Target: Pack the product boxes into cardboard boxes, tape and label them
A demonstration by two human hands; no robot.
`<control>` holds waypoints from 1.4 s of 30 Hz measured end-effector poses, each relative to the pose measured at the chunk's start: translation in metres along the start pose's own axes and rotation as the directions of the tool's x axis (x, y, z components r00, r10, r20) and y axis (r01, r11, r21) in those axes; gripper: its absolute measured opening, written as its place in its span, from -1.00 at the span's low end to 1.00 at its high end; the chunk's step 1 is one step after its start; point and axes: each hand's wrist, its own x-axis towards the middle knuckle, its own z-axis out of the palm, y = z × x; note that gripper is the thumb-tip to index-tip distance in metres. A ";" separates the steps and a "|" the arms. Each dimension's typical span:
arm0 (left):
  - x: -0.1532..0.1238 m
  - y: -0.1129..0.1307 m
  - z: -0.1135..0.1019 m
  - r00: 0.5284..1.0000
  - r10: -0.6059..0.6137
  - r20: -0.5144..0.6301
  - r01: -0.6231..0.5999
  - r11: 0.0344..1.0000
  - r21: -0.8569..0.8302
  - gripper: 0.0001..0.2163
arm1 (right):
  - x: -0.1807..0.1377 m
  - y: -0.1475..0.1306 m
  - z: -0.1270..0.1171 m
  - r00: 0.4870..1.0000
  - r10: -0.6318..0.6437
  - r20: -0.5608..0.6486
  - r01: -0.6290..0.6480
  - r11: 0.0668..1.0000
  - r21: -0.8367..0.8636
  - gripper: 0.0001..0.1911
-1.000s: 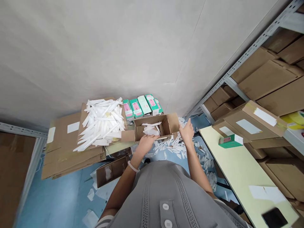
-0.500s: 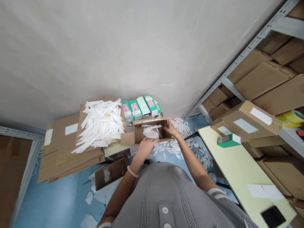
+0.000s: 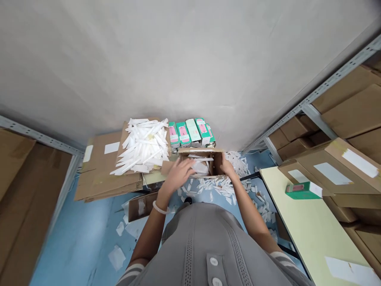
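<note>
An open cardboard box [image 3: 201, 150] stands in front of me with white folded pieces [image 3: 201, 167] inside. My right hand [image 3: 227, 166] grips the box's right end wall, thumb inside it. Over the left end and its folded-out flap hovers my left hand [image 3: 178, 174], fingers stretched out and slightly blurred; whether it touches the box I cannot tell. Left of the box lies a heap of white strips [image 3: 145, 145] on flattened cardboard [image 3: 102, 171]. Behind the box several green-and-pink cartons [image 3: 183, 134] stand in a row against the wall.
White scraps [image 3: 218, 186] litter the blue floor. Another open cardboard box [image 3: 143, 206] sits lower left. On the right, a pale table [image 3: 300, 222] carries a green carton [image 3: 303, 191] and large cardboard boxes [image 3: 330, 174]. Metal shelving [image 3: 315, 119] with boxes rises behind it.
My left hand has lifted from the box's near edge and moved to its left end, fingers now stretched. The right hand stays at the right end. The camera view has shifted.
</note>
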 end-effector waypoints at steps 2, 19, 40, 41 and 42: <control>0.000 -0.032 -0.017 0.972 -0.186 -0.142 0.193 0.981 0.035 -0.57 | 0.000 0.002 0.002 1.000 0.014 0.015 -0.013 0.997 -0.080 -0.22; 0.011 -0.152 -0.005 0.737 -0.610 -0.291 0.665 0.732 0.150 -0.42 | -0.013 -0.013 0.010 0.996 -0.012 -0.086 -0.003 0.985 -0.171 -0.13; 0.013 -0.113 -0.074 0.747 -0.378 -0.546 0.421 0.906 -0.050 -0.43 | -0.018 -0.018 0.003 0.995 -0.067 -0.075 0.050 0.978 -0.205 0.02; 0.015 -0.103 -0.076 0.759 -0.341 -0.555 0.374 0.926 -0.059 -0.43 | -0.019 -0.019 0.003 0.995 -0.064 -0.077 0.047 0.978 -0.201 0.02; 0.017 -0.091 -0.078 0.773 -0.299 -0.559 0.319 0.945 -0.064 -0.42 | -0.019 -0.020 0.002 0.995 -0.060 -0.079 0.043 0.979 -0.199 0.02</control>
